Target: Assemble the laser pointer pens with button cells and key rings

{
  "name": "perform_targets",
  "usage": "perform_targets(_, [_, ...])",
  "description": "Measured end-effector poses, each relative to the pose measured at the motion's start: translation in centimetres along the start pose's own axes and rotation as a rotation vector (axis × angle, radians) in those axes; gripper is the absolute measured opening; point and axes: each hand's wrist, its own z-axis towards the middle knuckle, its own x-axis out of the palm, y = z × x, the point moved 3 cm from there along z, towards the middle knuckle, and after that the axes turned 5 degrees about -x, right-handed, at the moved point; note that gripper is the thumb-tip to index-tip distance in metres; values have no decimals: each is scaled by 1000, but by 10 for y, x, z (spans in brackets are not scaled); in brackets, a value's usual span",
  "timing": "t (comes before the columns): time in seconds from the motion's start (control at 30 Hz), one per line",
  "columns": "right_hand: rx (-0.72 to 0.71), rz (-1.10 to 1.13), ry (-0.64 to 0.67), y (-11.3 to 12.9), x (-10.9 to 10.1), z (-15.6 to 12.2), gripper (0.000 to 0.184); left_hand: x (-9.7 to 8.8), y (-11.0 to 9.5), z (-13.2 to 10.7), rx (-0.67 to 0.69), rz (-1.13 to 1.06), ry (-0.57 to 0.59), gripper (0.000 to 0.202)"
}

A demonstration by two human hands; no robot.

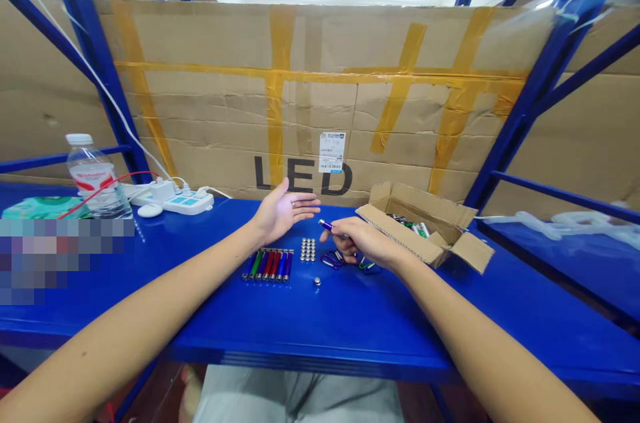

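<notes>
Purple mini flashlight point(327, 226) is pinched in the right hand point(360, 241); the left hand point(281, 211) is spread, palm up, beyond a row of coloured flashlights point(269, 265).

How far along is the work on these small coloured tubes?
Done, apparently: a row of small coloured metal tubes lies side by side on the blue table. In hand: the right hand grips one purple metal tube; the left hand is open, palm up, empty. Left: a cluster of small silver round pieces, one stray silver piece, and more items in the open cardboard box.
</notes>
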Motion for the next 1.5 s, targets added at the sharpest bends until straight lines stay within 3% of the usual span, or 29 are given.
perform_targets(0.4, [74,-43,-13,4,0,-2,9,2,-3,-1,-20,-84,34,73])
perform_targets(0.83, [-11,-82,-38,-5,-1,2,18,4,-8,-2,12,-51,67,72])
perform_targets(1.5, [-19,-87,-29,0,1,0,24,-1,-1,2,-5,-36,87,70])
